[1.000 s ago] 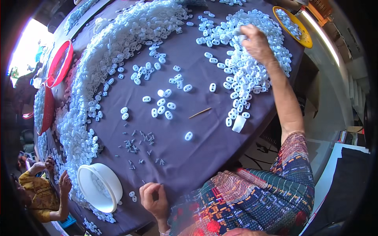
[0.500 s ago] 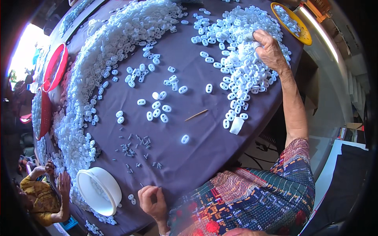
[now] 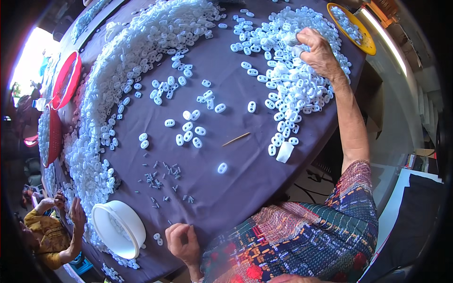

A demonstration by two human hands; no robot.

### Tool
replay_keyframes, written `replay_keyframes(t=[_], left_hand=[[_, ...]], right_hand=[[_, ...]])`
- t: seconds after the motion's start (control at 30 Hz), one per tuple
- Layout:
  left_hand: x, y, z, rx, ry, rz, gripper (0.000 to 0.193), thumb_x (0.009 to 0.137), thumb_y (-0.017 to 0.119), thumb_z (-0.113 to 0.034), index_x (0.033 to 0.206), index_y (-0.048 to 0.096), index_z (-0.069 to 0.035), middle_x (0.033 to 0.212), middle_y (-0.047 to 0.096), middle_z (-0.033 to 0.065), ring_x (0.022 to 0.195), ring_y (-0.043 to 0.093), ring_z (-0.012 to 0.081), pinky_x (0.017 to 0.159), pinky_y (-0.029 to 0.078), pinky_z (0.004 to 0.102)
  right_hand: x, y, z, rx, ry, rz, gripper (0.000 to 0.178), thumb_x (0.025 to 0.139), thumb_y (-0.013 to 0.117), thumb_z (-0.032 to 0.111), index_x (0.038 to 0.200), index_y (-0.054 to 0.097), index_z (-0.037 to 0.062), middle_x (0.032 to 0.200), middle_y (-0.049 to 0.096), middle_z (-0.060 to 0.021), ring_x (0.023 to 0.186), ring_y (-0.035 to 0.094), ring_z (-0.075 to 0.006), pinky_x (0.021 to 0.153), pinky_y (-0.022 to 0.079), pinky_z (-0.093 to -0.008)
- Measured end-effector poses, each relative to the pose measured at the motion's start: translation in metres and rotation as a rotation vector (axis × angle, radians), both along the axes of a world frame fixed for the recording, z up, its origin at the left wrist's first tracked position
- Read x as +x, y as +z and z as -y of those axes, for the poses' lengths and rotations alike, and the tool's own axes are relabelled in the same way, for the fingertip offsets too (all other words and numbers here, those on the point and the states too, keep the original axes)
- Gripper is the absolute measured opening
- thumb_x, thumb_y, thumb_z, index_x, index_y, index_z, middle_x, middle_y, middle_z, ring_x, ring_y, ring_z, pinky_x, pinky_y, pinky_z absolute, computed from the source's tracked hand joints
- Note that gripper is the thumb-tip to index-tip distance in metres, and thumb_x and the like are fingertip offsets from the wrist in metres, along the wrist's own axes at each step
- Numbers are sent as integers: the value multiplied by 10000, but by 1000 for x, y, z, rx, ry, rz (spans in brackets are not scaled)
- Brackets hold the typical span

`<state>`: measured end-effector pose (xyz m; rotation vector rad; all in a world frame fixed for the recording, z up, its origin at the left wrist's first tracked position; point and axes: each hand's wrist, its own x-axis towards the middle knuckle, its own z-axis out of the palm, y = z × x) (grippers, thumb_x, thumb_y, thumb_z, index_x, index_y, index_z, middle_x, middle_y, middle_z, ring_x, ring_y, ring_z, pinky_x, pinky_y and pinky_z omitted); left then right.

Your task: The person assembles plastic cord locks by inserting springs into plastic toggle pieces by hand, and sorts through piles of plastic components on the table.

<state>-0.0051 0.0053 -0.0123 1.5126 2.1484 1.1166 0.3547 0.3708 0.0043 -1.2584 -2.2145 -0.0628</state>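
My right hand [image 3: 317, 53] reaches over a heap of white oval plastic pieces [image 3: 302, 89], each with two holes. Its thumb and finger are bent in toward the heap, with pale wrapping at their tips; anything between them is hidden. Close to the table's near edge, my left hand [image 3: 183, 241] rests with its fingers curled closed. A tiny grey pin [image 3: 170, 222] shows just beyond its knuckles, and I cannot tell whether the hand holds it. More small grey pins [image 3: 155, 179] lie scattered ahead of that hand. Loose white pieces [image 3: 188, 126] sit mid-table.
A long bank of white pieces [image 3: 94, 127] curves along the left and far side. A white tub [image 3: 138, 231] tilts at lower left; red baskets [image 3: 55, 137] and a yellow tray [image 3: 365, 45] stand farther out. A thin wooden stick [image 3: 236, 138] lies mid-table. Another person's hand [image 3: 77, 214] is at left.
My right hand has shifted slightly left and up over the heap. My left hand stays in place. The other person's raised hand has turned a little.
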Motion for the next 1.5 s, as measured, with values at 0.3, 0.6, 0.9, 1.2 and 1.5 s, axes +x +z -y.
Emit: replay_keyframes(t=[0.3,0.6,0.9,1.2,1.5], left_hand=[[-1,0,1,-3,0,-1,124,716,670,38,788,581,-9,802,571,93,730,551,199,688,440,288],[-1,-1,1,-11,2,11,127,710,669,46,787,584,-9,798,572,94,724,551,198,681,438,286],[-1,1,2,-20,0,3,123,718,674,30,793,585,-10,801,573,91,728,553,196,665,436,287],[-2,-1,1,-23,-4,-6,131,709,667,49,794,587,-11,802,572,92,724,556,193,659,437,276],[-2,-2,1,17,-16,9,143,702,670,53,797,584,-10,801,574,95,722,554,198,670,439,282]], right_hand=[[-3,-11,-19,29,-103,359,178,646,518,8,823,532,2,861,531,-119,864,511,-302,810,446,-407],[13,-10,-18,-186,-54,-110,94,767,559,76,795,563,-14,747,507,-50,730,504,-164,694,431,-305],[15,8,-8,-592,-4,-529,160,818,609,158,680,604,77,643,504,67,584,367,-10,529,306,-196],[-24,17,3,-800,42,-620,147,845,634,195,860,663,51,714,637,1,594,517,4,516,388,-163],[-153,-4,25,-510,277,-129,190,819,625,213,891,632,37,785,637,-133,736,627,-233,696,496,-341]])
